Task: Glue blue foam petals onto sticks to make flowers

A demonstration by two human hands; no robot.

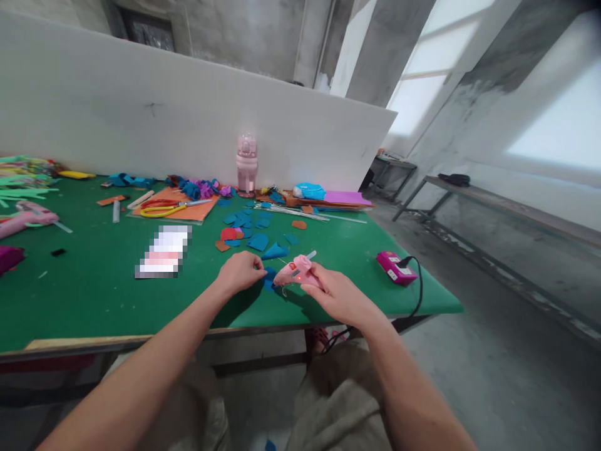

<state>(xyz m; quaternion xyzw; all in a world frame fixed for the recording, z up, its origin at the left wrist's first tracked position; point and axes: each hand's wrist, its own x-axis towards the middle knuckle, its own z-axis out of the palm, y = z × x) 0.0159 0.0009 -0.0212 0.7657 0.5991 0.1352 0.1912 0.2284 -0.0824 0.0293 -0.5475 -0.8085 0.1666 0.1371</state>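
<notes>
as right grip (340, 293) holds glue gun (295, 270), blue piece (269, 277) just leftward

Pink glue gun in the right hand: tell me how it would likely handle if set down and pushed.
The pink glue gun likely feels stiff, given its moulded-looking body. It is probably light, since the right hand alone holds it by the handle. Its angled shape and the stick jutting from its rear suggest pivoting rather than rolling.
</notes>
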